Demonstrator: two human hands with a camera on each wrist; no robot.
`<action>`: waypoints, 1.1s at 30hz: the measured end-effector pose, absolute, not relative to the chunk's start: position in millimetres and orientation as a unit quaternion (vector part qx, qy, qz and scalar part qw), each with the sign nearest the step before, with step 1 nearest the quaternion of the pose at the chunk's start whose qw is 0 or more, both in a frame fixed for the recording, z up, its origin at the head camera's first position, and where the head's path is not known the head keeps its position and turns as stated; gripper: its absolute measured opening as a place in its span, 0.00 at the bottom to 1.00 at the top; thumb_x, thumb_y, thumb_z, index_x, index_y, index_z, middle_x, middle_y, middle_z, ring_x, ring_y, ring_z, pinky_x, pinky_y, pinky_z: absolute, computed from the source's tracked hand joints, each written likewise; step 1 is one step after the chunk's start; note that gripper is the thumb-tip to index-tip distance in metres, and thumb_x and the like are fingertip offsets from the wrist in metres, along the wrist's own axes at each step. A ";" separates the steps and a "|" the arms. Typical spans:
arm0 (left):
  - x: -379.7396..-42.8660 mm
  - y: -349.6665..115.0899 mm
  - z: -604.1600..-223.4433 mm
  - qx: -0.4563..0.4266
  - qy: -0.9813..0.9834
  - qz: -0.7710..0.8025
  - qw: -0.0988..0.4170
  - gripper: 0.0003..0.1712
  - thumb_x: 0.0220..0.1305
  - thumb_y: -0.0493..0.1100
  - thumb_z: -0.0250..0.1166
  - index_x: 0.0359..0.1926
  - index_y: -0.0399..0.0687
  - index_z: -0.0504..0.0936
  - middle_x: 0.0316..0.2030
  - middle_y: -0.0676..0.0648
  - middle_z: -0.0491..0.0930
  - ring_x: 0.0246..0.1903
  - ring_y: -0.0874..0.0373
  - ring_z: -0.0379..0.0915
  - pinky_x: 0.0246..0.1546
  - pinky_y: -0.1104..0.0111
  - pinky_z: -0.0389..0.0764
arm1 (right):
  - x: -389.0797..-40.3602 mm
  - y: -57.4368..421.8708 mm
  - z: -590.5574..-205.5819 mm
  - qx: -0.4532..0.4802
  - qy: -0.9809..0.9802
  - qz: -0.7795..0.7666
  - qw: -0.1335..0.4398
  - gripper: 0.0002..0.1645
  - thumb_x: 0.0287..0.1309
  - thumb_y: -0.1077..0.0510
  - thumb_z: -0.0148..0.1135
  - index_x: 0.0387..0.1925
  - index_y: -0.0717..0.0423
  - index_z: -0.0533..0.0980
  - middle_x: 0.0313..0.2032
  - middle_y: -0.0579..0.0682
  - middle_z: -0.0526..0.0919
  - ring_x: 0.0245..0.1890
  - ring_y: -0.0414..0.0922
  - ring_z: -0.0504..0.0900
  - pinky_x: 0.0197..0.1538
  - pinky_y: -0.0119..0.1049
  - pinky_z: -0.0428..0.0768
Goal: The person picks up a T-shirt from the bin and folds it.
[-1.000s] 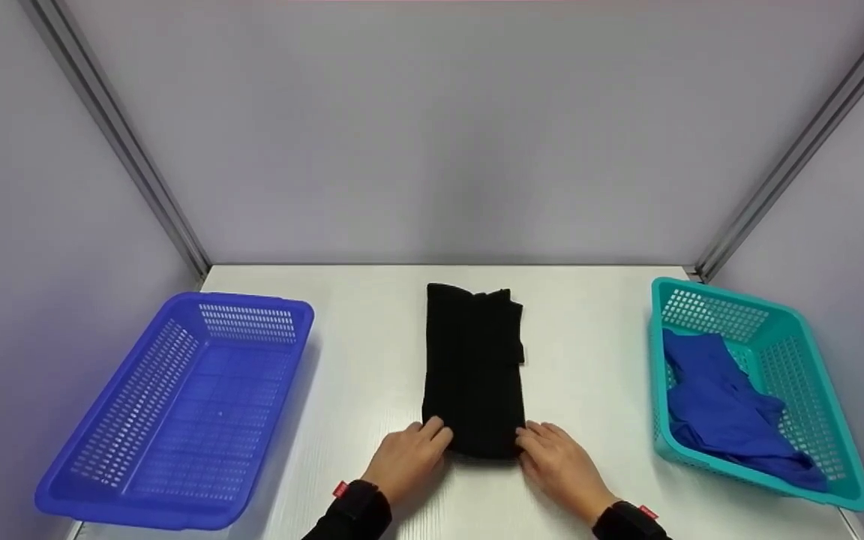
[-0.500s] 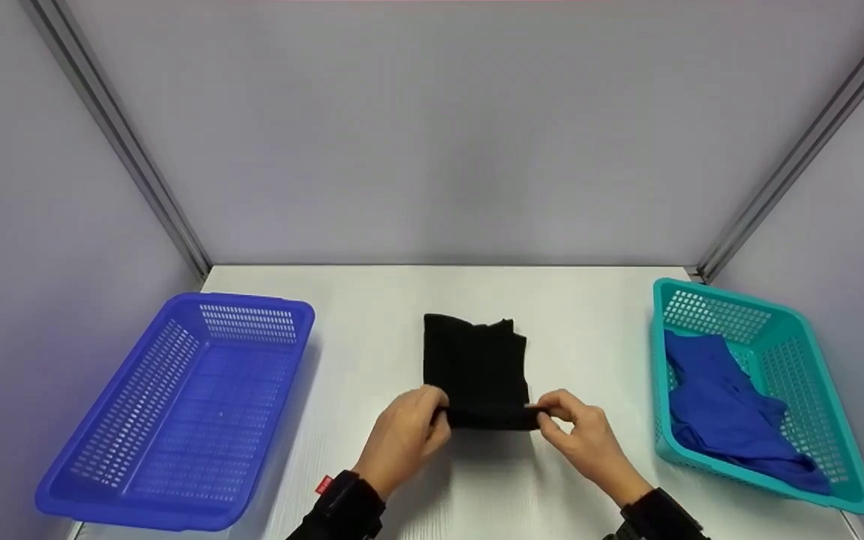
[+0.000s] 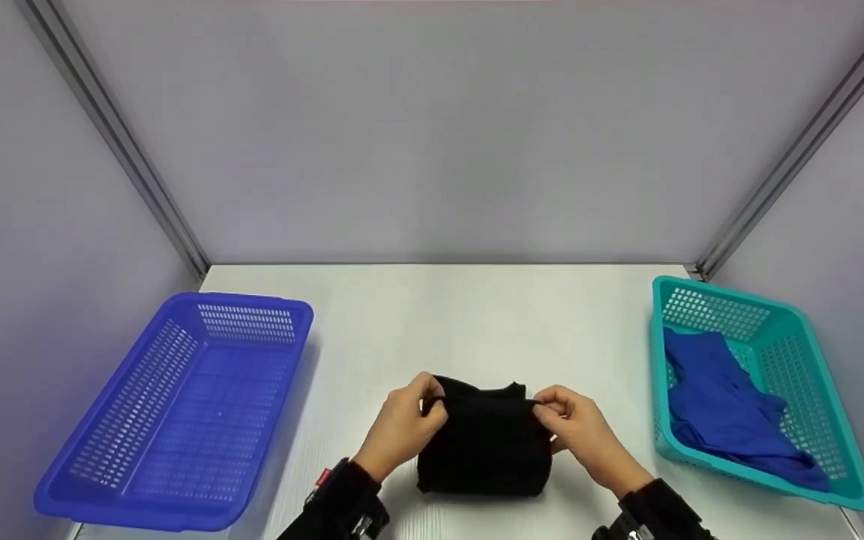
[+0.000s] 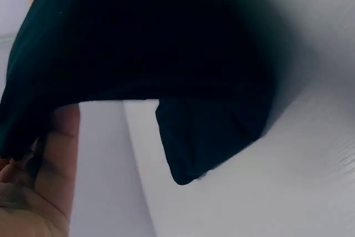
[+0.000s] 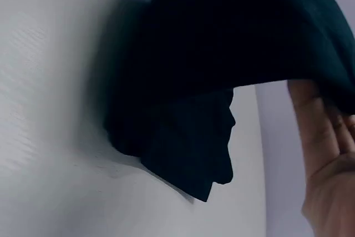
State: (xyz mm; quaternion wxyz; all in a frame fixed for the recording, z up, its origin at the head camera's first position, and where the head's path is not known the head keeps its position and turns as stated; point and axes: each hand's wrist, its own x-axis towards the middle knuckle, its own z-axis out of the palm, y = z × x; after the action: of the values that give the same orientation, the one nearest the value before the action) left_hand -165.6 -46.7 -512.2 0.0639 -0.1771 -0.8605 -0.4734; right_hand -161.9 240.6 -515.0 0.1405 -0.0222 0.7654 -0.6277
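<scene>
A black folded garment lies near the front middle of the white table, its near part lifted and doubled over toward the far end. My left hand pinches the left corner of the raised edge between thumb and fingers. On the other side my right hand pinches the right corner. In the left wrist view the black cloth arches up from the table to my fingers, with a lower layer poking out below. The right wrist view has the same cloth curving up to my right fingers. Its exact kind is not clear.
An unfilled blue plastic basket stands on the left of the table. To the right, a teal basket holds a crumpled blue garment. Grey panels enclose the table at the back and both sides.
Both hands have gripped the near end of the black garment, lifted it and folded it toward the far end. The garment has slid nearer the table's front. The baskets have not moved.
</scene>
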 end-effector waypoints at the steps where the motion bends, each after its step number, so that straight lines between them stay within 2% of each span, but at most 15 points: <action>1: -169.6 -45.3 -515.3 -0.167 -0.865 -0.470 0.058 0.08 0.63 0.32 0.60 0.40 0.48 0.78 0.33 0.53 0.81 0.26 0.65 0.69 0.34 0.69 0.75 | -164.9 239.8 -518.0 -0.010 0.766 -0.627 0.141 0.15 0.69 0.58 0.62 0.48 0.66 0.76 0.31 0.49 0.84 0.30 0.43 0.82 0.30 0.37 0.84; 4: -183.0 -39.9 -525.7 -0.144 -0.874 -0.462 0.054 0.05 0.67 0.34 0.61 0.42 0.46 0.80 0.36 0.51 0.83 0.34 0.60 0.77 0.39 0.64 0.79 | -175.2 237.1 -527.9 0.024 0.773 -0.620 0.133 0.15 0.70 0.57 0.61 0.49 0.66 0.76 0.32 0.49 0.86 0.31 0.44 0.83 0.33 0.37 0.84; 8: -198.7 -32.7 -539.3 -0.124 -0.879 -0.457 0.054 0.05 0.72 0.36 0.61 0.45 0.44 0.81 0.39 0.47 0.85 0.40 0.52 0.82 0.43 0.57 0.81 | -190.2 233.0 -541.1 0.058 0.788 -0.603 0.110 0.13 0.71 0.59 0.60 0.49 0.66 0.76 0.33 0.49 0.87 0.30 0.43 0.83 0.35 0.36 0.82; 15: -215.9 -24.0 -558.7 -0.074 -0.871 -0.486 0.012 0.11 0.75 0.40 0.60 0.54 0.42 0.79 0.39 0.45 0.84 0.38 0.50 0.81 0.43 0.54 0.79 | -204.8 226.4 -560.4 0.094 0.833 -0.538 0.083 0.08 0.71 0.61 0.59 0.44 0.63 0.79 0.32 0.48 0.84 0.30 0.42 0.78 0.35 0.34 0.76; 21: -215.6 -22.6 -568.1 -0.061 -0.876 -0.478 -0.006 0.19 0.70 0.38 0.62 0.59 0.38 0.77 0.50 0.38 0.81 0.52 0.41 0.78 0.56 0.48 0.76 | -208.0 223.3 -571.1 0.091 0.867 -0.484 0.074 0.08 0.71 0.60 0.59 0.45 0.62 0.79 0.36 0.51 0.84 0.34 0.43 0.78 0.37 0.35 0.75; 29: -211.6 -22.2 -577.2 -0.058 -0.915 -0.397 0.040 0.16 0.68 0.38 0.67 0.55 0.37 0.80 0.49 0.37 0.81 0.52 0.36 0.77 0.54 0.46 0.78 | -207.7 223.3 -578.5 0.054 0.903 -0.424 0.035 0.14 0.69 0.51 0.64 0.44 0.59 0.80 0.33 0.49 0.81 0.30 0.44 0.76 0.39 0.39 0.74; 33: -215.2 -19.7 -578.4 -0.039 -0.908 -0.415 0.046 0.12 0.68 0.36 0.66 0.50 0.35 0.83 0.47 0.36 0.84 0.50 0.38 0.80 0.54 0.49 0.79 | -207.7 223.1 -582.0 0.053 0.908 -0.413 0.037 0.12 0.68 0.54 0.65 0.42 0.60 0.79 0.36 0.51 0.83 0.34 0.45 0.79 0.42 0.42 0.77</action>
State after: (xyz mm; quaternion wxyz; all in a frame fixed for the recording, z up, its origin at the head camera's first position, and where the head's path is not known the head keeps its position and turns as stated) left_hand -215.2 -19.7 -578.4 0.0460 -0.0390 -0.9079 -0.4148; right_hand -207.7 223.1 -582.0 0.0368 0.0526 0.9084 -0.4131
